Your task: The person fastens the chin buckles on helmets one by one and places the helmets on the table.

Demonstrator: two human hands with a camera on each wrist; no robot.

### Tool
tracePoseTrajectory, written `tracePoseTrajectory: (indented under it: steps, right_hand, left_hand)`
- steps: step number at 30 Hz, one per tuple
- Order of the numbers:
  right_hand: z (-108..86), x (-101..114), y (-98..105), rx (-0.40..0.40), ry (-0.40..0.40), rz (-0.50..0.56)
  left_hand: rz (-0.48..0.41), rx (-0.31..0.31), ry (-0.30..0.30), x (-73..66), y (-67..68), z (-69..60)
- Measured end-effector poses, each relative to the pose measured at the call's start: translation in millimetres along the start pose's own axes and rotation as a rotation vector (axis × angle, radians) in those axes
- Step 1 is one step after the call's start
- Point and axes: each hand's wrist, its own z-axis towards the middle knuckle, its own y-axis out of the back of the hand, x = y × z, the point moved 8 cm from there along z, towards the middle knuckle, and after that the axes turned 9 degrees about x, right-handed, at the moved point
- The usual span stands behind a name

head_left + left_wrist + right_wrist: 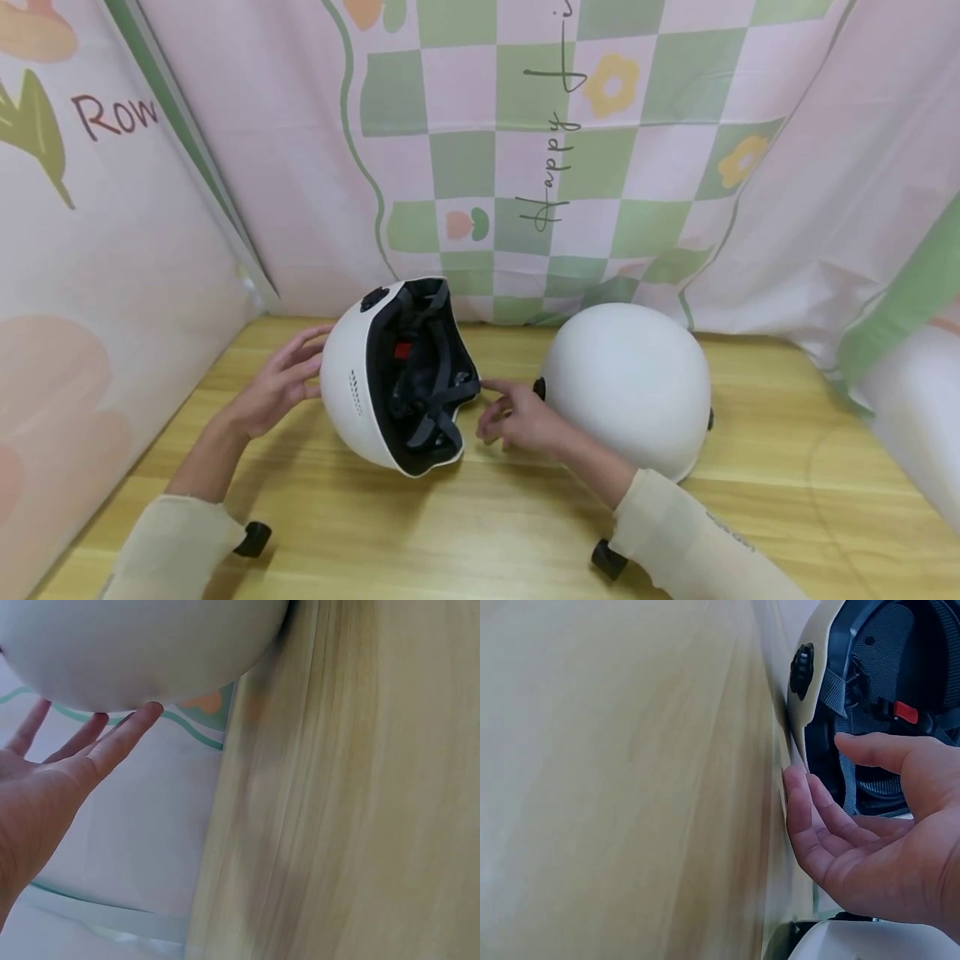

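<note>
A white helmet (343, 392) lies tipped on its side, its black-lined opening facing right; dark straps (444, 400) and a red buckle (906, 712) show inside. At the rounded back of this shell, my left hand (273, 392) touches it with spread, fairly straight fingertips. My right hand (521, 417) is at the helmet's lower right rim, forefinger reaching to the edge and the other fingers loosely bent. In the right wrist view the thumb stands apart from the fingers beside the opening; firm contact there is hard to tell.
Just right of my right hand, a second white helmet (630, 383) sits dome up on the wooden table (480, 533). A printed curtain (465, 167) hangs along the table's back edge, with another fabric wall (112, 250) at the left.
</note>
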Motion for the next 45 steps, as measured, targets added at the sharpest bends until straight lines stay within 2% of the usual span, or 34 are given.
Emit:
tracePoseTrajectory:
  steps: [4,10,17,20,23,25,27,30,36,45]
  right_hand:
    - [0.3,-1.7,-3.0,0.022,-0.022,-0.012]
    - [-1.4,-5.8,-7.3,0.043,-0.084,-0.016]
    - [-0.3,-6.6,-7.8,0.074,-0.103,-0.048]
    - [-0.1,4.1,-3.5,0.056,-0.054,-0.139]
    - [-2.6,31.6,6.0,-0.035,0.064,-0.189]
    - [-5.0,56.0,14.8,-0.125,0.154,-0.159]
    - [-7.1,77.6,23.3,-0.191,0.228,-0.069]
    - [-7.6,101.6,31.8,-0.234,0.285,0.047]
    - [3.1,129.3,27.2,-0.163,0.286,0.178]
    - [21.3,149.0,15.0,-0.093,0.273,0.295]
  left_hand:
    - [-0.006,-0.011,-0.006,-0.3,-1.4,0.6]
    - [0.036,-0.041,0.018,2.6,-4.1,3.9]
    - [0.007,-0.016,0.051,7.7,-8.7,4.7]
    - [0.002,-0.016,0.053,8.2,-9.7,3.9]
    - [-0.001,-0.013,0.047,7.4,-11.1,3.9]
    - [-0.003,-0.008,0.04,6.2,-12.6,4.6]
    - [-0.004,-0.004,0.032,5.0,-14.0,5.3]
    - [-0.003,0.001,0.029,4.1,-15.9,6.0]
    - [0.016,-0.015,0.057,6.1,-15.1,4.1]
    - [0.05,0.009,0.049,5.8,-15.6,2.8]
